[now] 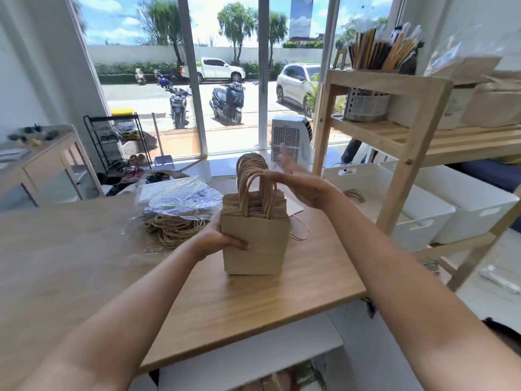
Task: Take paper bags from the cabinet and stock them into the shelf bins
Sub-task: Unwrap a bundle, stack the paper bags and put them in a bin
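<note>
A stack of small brown paper bags with twine handles stands upright on the wooden table. My left hand grips the stack at its left side, thumb across the front bag. My right hand hovers with straight fingers beside the raised handles at the upper right; it is blurred. White shelf bins sit on the lower level of the wooden shelf to the right; the nearer bin holds a bag with handles showing.
A torn clear plastic wrap with more bags and twine handles lies left of the stack. A flat bag lies behind it. A white air cooler stands by the window. The shelf's upper level carries a cutlery holder and boxes.
</note>
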The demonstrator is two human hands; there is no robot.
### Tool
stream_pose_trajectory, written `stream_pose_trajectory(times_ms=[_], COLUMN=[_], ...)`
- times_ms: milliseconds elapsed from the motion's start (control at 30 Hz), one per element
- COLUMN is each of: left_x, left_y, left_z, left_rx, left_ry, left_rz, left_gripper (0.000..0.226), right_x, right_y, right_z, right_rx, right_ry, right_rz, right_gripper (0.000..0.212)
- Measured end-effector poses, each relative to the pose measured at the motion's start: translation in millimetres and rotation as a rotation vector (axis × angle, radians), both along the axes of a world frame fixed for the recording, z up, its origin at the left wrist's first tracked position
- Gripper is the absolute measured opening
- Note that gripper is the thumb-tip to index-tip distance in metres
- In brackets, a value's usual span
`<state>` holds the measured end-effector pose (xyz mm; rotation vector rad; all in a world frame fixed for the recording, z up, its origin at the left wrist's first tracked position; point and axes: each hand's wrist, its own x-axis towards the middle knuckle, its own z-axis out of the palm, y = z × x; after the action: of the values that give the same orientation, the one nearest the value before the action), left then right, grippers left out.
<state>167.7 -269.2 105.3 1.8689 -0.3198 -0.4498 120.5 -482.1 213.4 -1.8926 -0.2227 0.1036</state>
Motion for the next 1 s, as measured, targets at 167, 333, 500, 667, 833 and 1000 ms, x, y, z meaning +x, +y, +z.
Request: stream_pose_trajectory(times_ms=[167,333,500,667,833,1000], left_x=[6,12,19,25,24,12], left_y=[-5,-7,-8,-10,-40,-126], left_z=[-9,-15,-18,-15,-1,13], left_rx=[0.023,-0.023,-0.050,-0.035,-0.020,-0.059], left_ry=[0.064,0.075,0.059,0.062,0.011,-0.095], left_rz=[-0.035,-0.007,0.003,-0.041,-0.138,-0.363], left_gripper=[0.090,0.098,0.094,0.092,0.073,0.072], right_x=[-24,-18,-17,-20,-34,-90], right_y=[9,27,-2,-23,-49,-111], right_z=[-51,-72,-91,-112,-105,-96], right_rx=[0.461,0.625,0.388,0.040,0.081,0.063], right_ry=[0.101,0.014,0.087,0.104,0.076,-0.005], right_rz=[-0.213,-0.163,-0.027,-0.026,-0.170,-0.412], right_gripper=[0.062,0.071,0.063,0.081,0.066,0.064])
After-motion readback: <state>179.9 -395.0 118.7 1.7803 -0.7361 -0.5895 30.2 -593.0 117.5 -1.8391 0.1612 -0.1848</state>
